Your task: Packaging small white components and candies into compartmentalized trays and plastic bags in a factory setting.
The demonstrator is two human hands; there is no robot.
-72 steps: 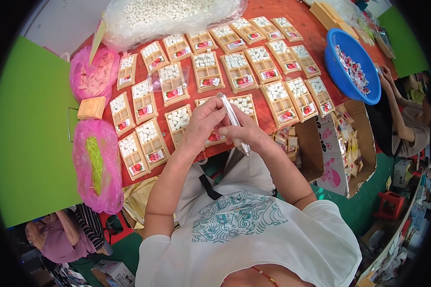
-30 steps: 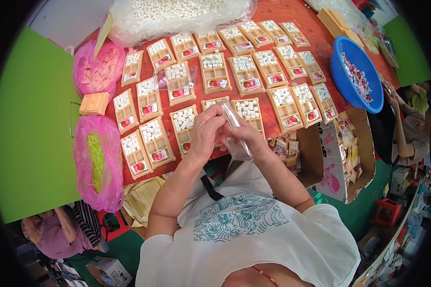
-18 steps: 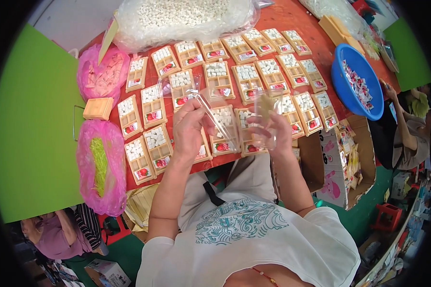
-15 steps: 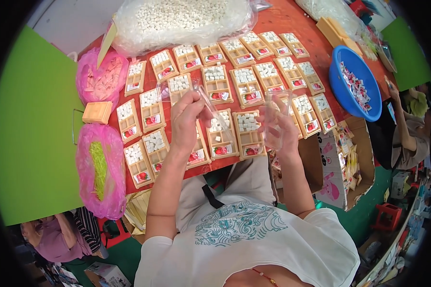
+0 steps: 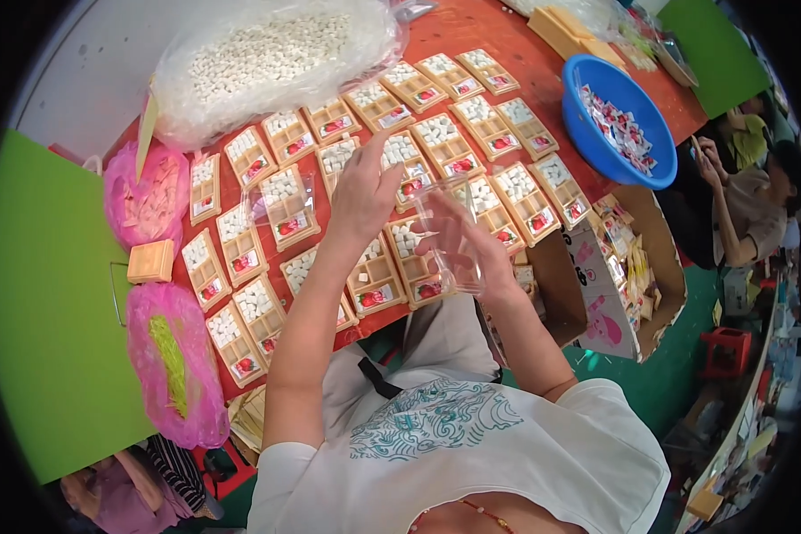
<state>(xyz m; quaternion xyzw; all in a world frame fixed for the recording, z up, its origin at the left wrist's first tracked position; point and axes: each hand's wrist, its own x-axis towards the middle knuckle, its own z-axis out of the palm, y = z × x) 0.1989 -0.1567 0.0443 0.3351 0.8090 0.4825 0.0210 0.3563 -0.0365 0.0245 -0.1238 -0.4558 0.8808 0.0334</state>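
Observation:
My left hand (image 5: 365, 191) hovers over the middle trays, thumb apart from the fingers; nothing shows in it, though its far fingertips are partly hidden. In my right hand (image 5: 481, 249) is a clear plastic lid (image 5: 454, 209), tilted above the near trays, with fingers visible through it. Below lie tan compartment trays (image 5: 387, 261) in rows, holding white cubes and small packets with a red strawberry picture. A loose white cube sits in a lower compartment of one near tray (image 5: 365, 280). Clear plastic also covers part of a tray (image 5: 285, 209) left of my left hand.
A clear bag of white cubes (image 5: 271, 58) lies at the back. Pink bags (image 5: 142, 200) and a small stack of tan trays (image 5: 151, 262) are at the left. A blue basin (image 5: 587, 133) of packets stands right, above open cartons (image 5: 636, 267). Other people sit beyond.
The view has shifted, so the table appears turned. My left hand has moved farther over the trays, and the clear lid it held no longer shows in it. My right hand still holds clear plastic.

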